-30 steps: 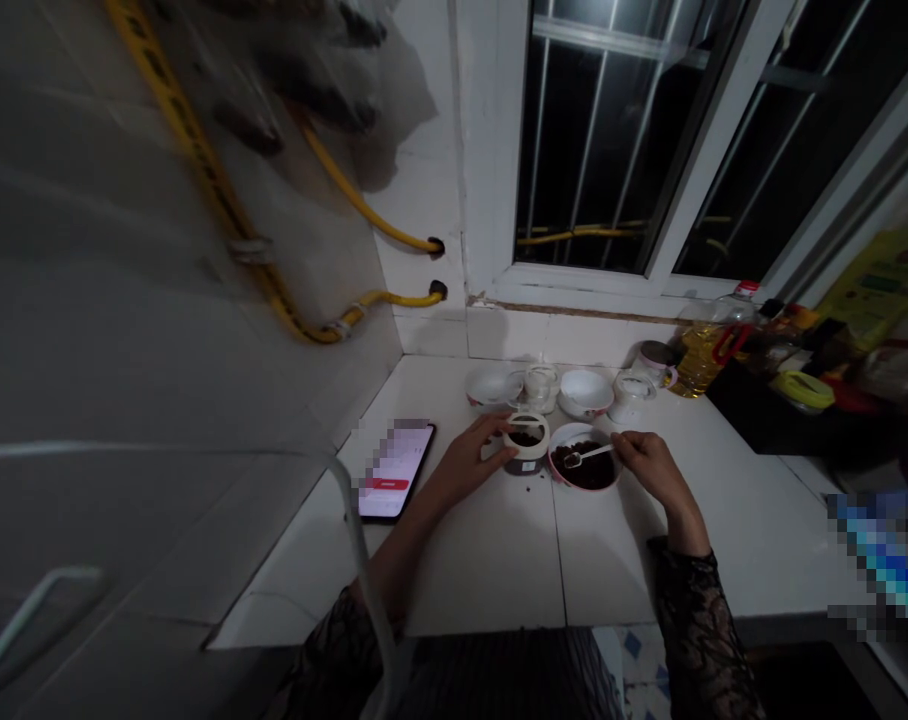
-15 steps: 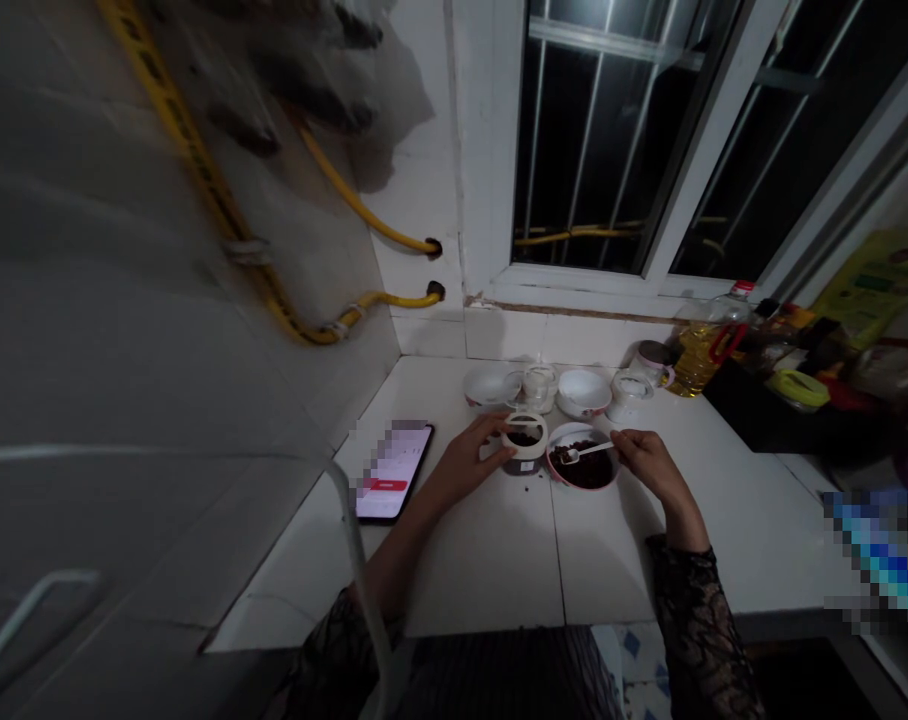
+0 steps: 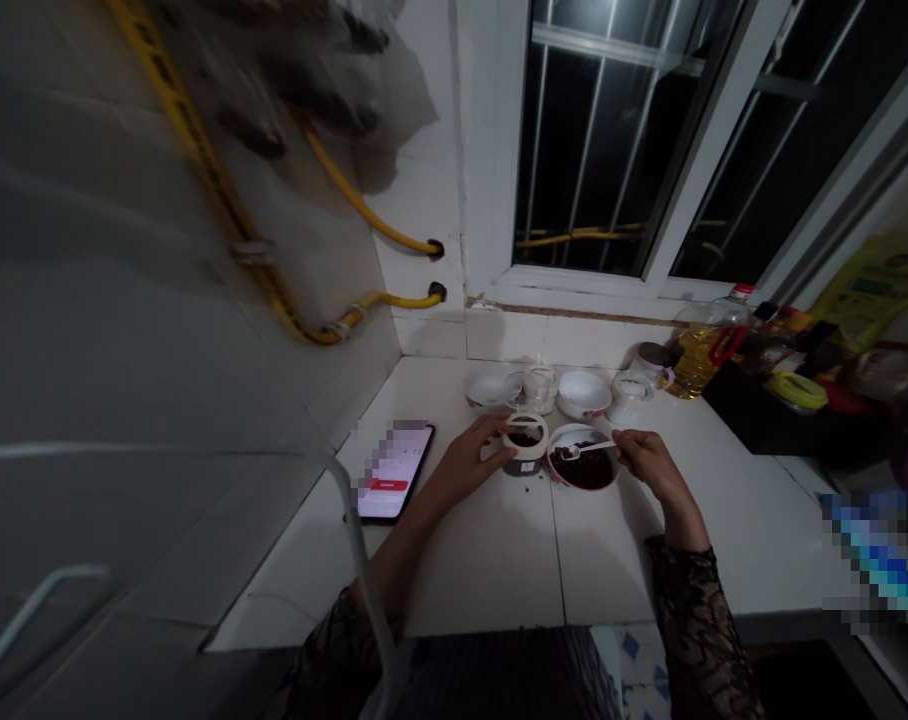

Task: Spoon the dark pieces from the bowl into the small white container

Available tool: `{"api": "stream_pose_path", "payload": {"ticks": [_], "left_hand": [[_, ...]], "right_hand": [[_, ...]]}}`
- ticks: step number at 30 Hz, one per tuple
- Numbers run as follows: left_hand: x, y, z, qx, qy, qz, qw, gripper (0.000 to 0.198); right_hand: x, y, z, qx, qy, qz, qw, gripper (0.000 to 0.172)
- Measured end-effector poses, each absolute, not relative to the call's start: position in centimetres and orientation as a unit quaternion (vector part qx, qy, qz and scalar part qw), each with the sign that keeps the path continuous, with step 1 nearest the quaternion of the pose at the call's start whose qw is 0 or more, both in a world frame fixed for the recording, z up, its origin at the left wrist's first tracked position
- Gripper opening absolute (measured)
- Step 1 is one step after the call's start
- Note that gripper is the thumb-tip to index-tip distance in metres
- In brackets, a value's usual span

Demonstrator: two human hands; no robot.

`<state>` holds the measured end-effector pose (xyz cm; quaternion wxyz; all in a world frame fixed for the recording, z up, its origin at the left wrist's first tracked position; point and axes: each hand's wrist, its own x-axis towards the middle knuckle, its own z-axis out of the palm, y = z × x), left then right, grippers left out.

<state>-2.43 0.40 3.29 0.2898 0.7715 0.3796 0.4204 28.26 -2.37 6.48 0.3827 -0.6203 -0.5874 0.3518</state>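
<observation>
My left hand (image 3: 478, 452) grips a small clear jar (image 3: 525, 462) with a pale rim, its thumb and fingers around the jar's left side. Dark contents show through the jar's open top. Between thumb and fingers, my right hand (image 3: 647, 458) holds the handle of a small white spoon (image 3: 590, 447). The spoon's bowl end lies over a white bowl (image 3: 583, 485) with a pinkish rim, just right of the jar. Dark reddish-brown, grainy stuff fills much of that bowl. A few dark specks lie on the counter in front of the jar.
A phone (image 3: 394, 475) with a lit screen lies left on the white tiled counter (image 3: 491, 570). Behind stand two bowls, including a white bowl (image 3: 584, 393), a glass jar (image 3: 538, 386) and another jar (image 3: 629, 400). An oil bottle (image 3: 698, 355) and a black box (image 3: 758, 420) stand right.
The spoon's tip has tilted and shifted slightly right over the bowl, and the dark bits it carried no longer show in it. My left hand and the jar have stayed put.
</observation>
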Motion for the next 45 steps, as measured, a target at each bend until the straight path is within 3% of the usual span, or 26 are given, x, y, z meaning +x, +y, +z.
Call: {"api": "stream_pose_path", "payload": {"ticks": [20, 25, 29, 32, 45], "left_hand": [[-2.4, 0.5, 3.0, 0.772, 0.380, 0.424, 0.284, 0.022], [-2.5, 0.5, 3.1, 0.774, 0.376, 0.420, 0.288, 0.022], [-2.5, 0.5, 3.1, 0.773, 0.375, 0.422, 0.289, 0.023], [-2.5, 0.5, 3.1, 0.773, 0.376, 0.421, 0.290, 0.023], [-2.4, 0.5, 2.9, 0.773, 0.378, 0.424, 0.284, 0.023]], "right_hand": [[26.4, -2.3, 7.4, -0.622, -0.559, 0.345, 0.426, 0.054], [23.0, -2.8, 7.6, -0.601, -0.597, 0.185, 0.498, 0.057], [20.8, -3.3, 6.8, -0.567, -0.715, 0.022, 0.408, 0.048], [20.5, -3.4, 6.2, -0.538, -0.770, -0.027, 0.342, 0.044], [23.5, -3.5, 7.5, -0.584, -0.616, 0.140, 0.510, 0.051]]}}
